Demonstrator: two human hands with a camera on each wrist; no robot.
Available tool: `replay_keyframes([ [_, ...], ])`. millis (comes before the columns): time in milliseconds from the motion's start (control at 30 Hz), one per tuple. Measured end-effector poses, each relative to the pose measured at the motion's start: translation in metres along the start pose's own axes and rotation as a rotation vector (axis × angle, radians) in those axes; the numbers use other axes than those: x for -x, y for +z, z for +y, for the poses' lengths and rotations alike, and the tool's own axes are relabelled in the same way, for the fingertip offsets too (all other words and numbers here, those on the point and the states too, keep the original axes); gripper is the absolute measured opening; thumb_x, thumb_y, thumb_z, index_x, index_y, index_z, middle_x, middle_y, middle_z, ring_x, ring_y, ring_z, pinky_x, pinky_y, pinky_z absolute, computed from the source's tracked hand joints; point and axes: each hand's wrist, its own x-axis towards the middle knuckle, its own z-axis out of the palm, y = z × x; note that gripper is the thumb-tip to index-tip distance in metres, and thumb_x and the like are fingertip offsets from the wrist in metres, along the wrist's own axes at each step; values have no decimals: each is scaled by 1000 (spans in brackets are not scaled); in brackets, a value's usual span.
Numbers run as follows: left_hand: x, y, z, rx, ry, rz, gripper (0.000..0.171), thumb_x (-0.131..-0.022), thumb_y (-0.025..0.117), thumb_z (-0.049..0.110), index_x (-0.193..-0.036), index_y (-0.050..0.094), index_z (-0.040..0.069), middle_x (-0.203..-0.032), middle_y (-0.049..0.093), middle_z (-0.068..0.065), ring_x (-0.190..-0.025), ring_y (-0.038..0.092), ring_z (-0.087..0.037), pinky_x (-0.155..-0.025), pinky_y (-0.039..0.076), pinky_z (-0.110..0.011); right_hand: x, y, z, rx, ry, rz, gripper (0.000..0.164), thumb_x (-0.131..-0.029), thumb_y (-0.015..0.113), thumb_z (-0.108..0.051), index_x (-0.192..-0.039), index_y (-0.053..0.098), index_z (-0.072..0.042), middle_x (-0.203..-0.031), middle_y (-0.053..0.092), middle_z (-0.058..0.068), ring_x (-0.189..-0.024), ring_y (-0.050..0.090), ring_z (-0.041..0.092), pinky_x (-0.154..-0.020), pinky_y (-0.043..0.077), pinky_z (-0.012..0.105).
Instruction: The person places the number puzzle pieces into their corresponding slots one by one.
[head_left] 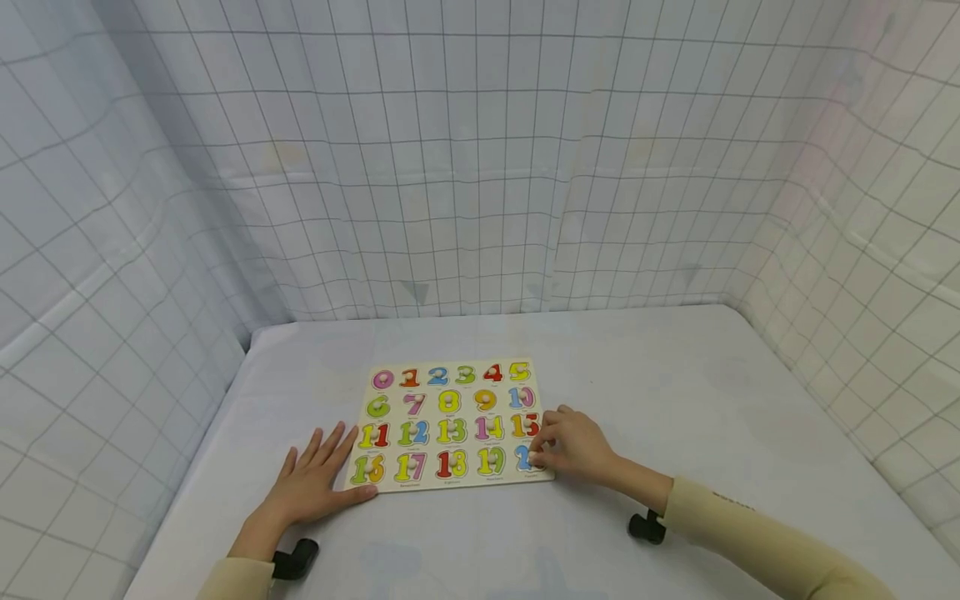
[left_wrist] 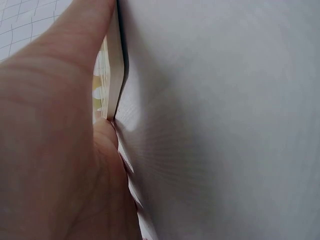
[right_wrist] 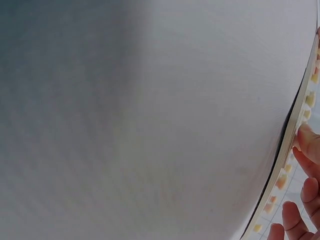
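Note:
A wooden number puzzle board lies flat on the table, its colourful pieces from 0 to 20 sitting in rows with small knobs. My left hand rests spread at the lower left corner, its thumb along the front edge and its fingers by the left side. In the left wrist view the thumb and palm bracket the board's edge. With thumb and forefinger my right hand pinches the knob of the number 20 piece at the lower right corner, partly covering it. The right wrist view shows those fingertips just over the board's edge.
A white cloth covers the table. White gridded curtains hang behind it and on both sides. Black wrist-worn devices sit on the left wrist and the right wrist, close above the cloth.

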Motion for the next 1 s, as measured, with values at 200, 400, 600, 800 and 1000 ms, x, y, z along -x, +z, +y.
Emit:
replay_keyframes([
  [200,1,1,0,14,-2,-11,105,-74,62,70,-150,26,6,-154,17,-21,-138,5,-48,-103,-2,-68,1,1,1,7,13,-18,9,-75,81,-30,-76,75,-24,-71,47,-14,-69,38,6,-58,35,22],
  [400,1,2,0,7,-3,-1,105,-74,61,71,-150,26,7,-154,17,-20,-138,6,-47,-103,-2,-68,2,1,0,4,14,-21,9,-74,82,-30,-76,75,-23,-71,47,-14,-69,38,6,-58,35,21],
  [600,2,4,0,0,-3,-2,105,-74,60,71,-151,26,7,-155,17,-19,-138,5,-47,-103,-2,-68,4,1,0,-6,0,-15,10,-75,81,-29,-77,75,-22,-70,47,-13,-68,38,6,-57,34,21],
  [800,-1,1,1,7,-3,-13,106,-74,61,72,-151,25,8,-154,17,-20,-138,5,-47,-103,-2,-68,4,-1,4,-38,12,-39,11,-78,79,-31,-82,75,-22,-69,48,-11,-68,39,7,-57,36,22],
  [1000,-12,10,-10,26,14,-9,110,-72,56,77,-152,23,9,-155,16,-19,-139,3,-46,-103,-5,-68,5,-5,10,-82,48,-156,22,-79,77,-40,-95,74,-25,-68,48,-11,-70,41,8,-58,36,25],
])
